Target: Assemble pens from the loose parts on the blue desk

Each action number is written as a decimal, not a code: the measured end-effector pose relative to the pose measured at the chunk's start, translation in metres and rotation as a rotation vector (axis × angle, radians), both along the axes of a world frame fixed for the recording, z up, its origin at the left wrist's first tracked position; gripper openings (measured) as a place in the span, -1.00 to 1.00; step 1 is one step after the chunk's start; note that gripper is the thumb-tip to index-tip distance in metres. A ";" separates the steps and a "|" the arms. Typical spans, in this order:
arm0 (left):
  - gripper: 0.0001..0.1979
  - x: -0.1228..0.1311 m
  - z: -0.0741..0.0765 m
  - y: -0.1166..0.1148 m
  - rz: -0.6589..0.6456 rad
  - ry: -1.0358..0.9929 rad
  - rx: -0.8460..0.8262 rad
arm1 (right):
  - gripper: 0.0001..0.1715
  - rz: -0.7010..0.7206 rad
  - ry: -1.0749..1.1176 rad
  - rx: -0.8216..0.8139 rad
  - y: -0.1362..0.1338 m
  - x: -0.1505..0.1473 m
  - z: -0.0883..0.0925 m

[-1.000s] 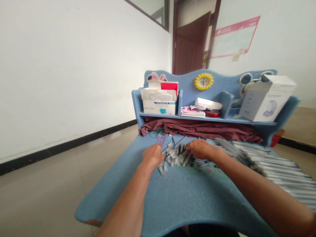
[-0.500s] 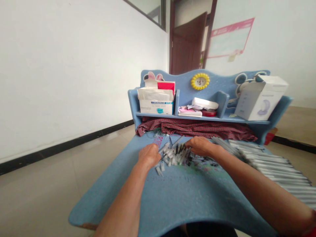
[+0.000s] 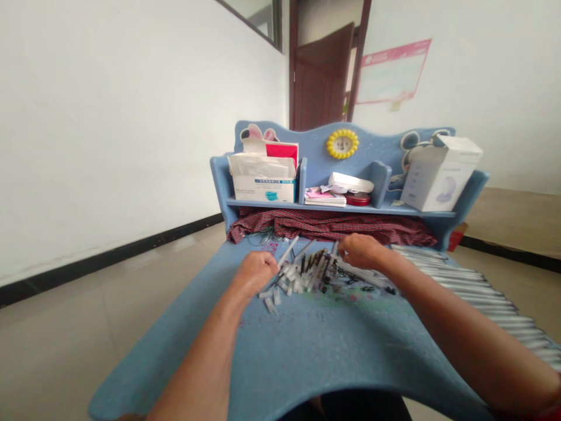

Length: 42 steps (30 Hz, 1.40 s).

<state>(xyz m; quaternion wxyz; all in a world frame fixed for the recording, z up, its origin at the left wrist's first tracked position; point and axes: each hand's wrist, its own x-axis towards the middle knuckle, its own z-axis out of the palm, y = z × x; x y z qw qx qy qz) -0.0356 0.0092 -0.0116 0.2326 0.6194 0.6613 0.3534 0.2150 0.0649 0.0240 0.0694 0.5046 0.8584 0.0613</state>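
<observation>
A pile of small grey and black pen parts [image 3: 307, 275] lies in the middle of the blue desk [image 3: 315, 351]. My left hand [image 3: 253, 273] rests at the pile's left edge, fingers closed, with a thin grey tube [image 3: 288, 252] slanting up from it. At the pile's right edge my right hand [image 3: 362, 251] has its fingers curled down onto the parts; what they pinch is hidden. A long row of grey tubes [image 3: 464, 283] lies along the desk's right side, behind my right forearm.
The desk's back shelf holds an open mask box [image 3: 263, 181], papers with a red tin [image 3: 357, 200], and a white carton [image 3: 438, 174]. A red plaid cloth [image 3: 328, 225] is bunched under the shelf. A white wall stands left, a brown door [image 3: 319, 76] behind.
The view has shifted, so the desk sits further left and lower. My left hand now has a grey tube raised from the pile. My right hand has drawn slightly back toward the cloth.
</observation>
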 end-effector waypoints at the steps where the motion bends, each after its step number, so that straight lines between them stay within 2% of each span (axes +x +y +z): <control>1: -0.92 0.002 0.002 -0.002 -0.013 -0.112 -0.002 | -0.66 -0.010 -0.009 -0.006 -0.002 0.001 -0.002; 5: -0.82 0.007 0.012 -0.009 -0.051 -0.416 -0.077 | -0.63 -0.051 -0.033 -0.003 -0.010 0.005 -0.009; 12: -0.77 0.010 0.014 -0.009 -0.122 -0.682 -0.107 | -0.65 -0.101 -0.032 -0.013 -0.020 0.016 -0.017; 19: -0.79 0.013 0.013 -0.010 -0.150 -0.811 -0.115 | -0.65 -0.103 -0.030 -0.007 -0.029 0.013 -0.023; 27: -0.89 0.013 0.010 -0.010 -0.186 -0.953 -0.134 | -0.64 -0.138 -0.050 -0.040 -0.024 0.008 -0.029; 35: -0.92 0.016 0.009 -0.011 -0.184 -1.049 -0.126 | -0.62 -0.177 -0.046 -0.054 -0.023 0.011 -0.032; 42: -0.89 0.017 0.006 -0.012 -0.187 -1.128 -0.133 | -0.73 -0.135 -0.012 -0.006 -0.026 0.009 -0.023</control>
